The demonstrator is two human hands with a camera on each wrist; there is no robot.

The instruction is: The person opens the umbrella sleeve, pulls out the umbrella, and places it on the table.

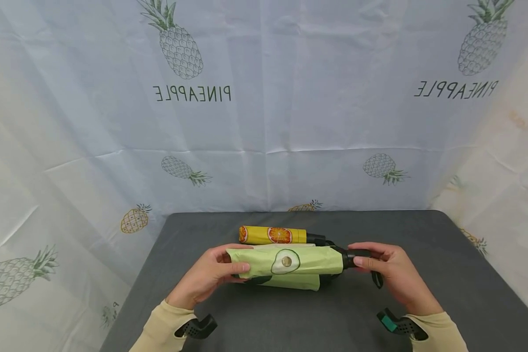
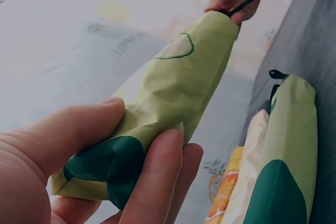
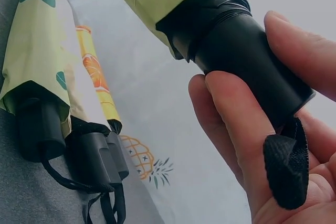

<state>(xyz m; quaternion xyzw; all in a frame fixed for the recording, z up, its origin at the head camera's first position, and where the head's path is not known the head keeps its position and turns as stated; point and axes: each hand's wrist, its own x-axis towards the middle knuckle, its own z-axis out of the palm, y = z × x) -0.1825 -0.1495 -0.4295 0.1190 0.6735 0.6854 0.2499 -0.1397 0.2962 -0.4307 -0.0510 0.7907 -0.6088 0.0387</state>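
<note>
A folded light green umbrella with an avocado print (image 1: 310, 261) is held level above the dark table by both hands. The left hand (image 1: 209, 274) pinches its cloth end between thumb and fingers; in the left wrist view that end (image 2: 178, 82) shows a dark green patch. Around the black handle (image 3: 252, 61), the fingers and thumb of the right hand (image 1: 393, 271) are curled, and a black strap (image 3: 287, 171) hangs beside the palm. Below it lies a second green umbrella (image 1: 297, 282), partly hidden by the held one.
A yellow umbrella with orange slices (image 1: 297, 235) lies at the back of the grey table (image 1: 290, 322). Between it and the lower green umbrella is a pale one (image 3: 79, 82) with a black handle. A white curtain with pineapple prints (image 1: 290, 112) stands behind the table.
</note>
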